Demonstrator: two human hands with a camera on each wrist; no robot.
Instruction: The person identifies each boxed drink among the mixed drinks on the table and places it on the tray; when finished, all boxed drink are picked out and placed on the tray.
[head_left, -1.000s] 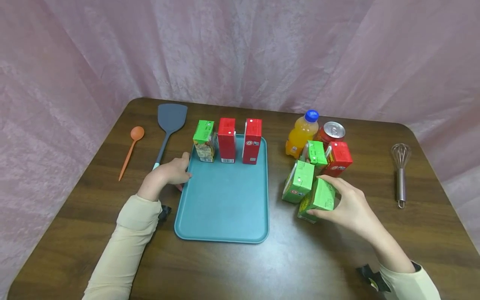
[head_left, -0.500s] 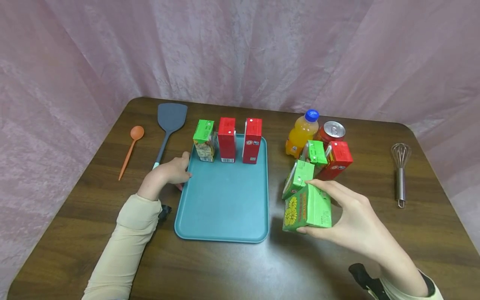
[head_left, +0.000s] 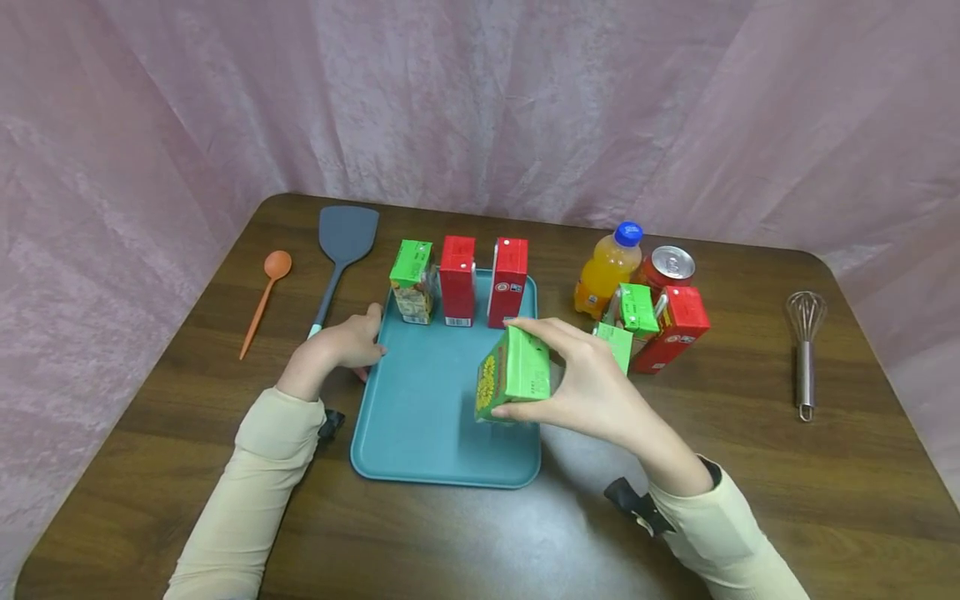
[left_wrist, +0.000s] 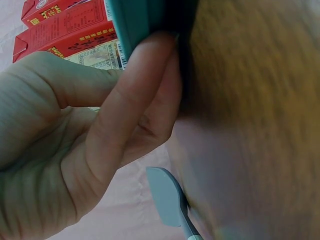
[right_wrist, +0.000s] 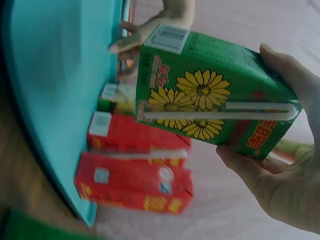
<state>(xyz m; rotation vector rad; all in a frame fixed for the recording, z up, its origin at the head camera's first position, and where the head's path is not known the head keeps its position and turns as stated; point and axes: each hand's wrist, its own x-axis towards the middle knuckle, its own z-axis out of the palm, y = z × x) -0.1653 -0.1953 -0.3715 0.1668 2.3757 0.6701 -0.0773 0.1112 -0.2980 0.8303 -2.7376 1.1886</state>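
My right hand grips a green juice carton between thumb and fingers, above the right part of the blue-green tray. Yellow flowers and a white straw show on this carton in the right wrist view. At the tray's left edge, my left hand holds the rim, its fingers bent at the tray's side. Along the tray's far end stand a green-topped carton and two red cartons, one in the middle and one at the right.
Right of the tray are an orange drink bottle, a red can, a red carton and two green cartons, one behind the other. A whisk lies far right. Left lie a spatula and an orange spoon.
The right hand has lifted the green carton from the group on the right and carried it left over the tray. The left hand has stayed at the tray's edge.
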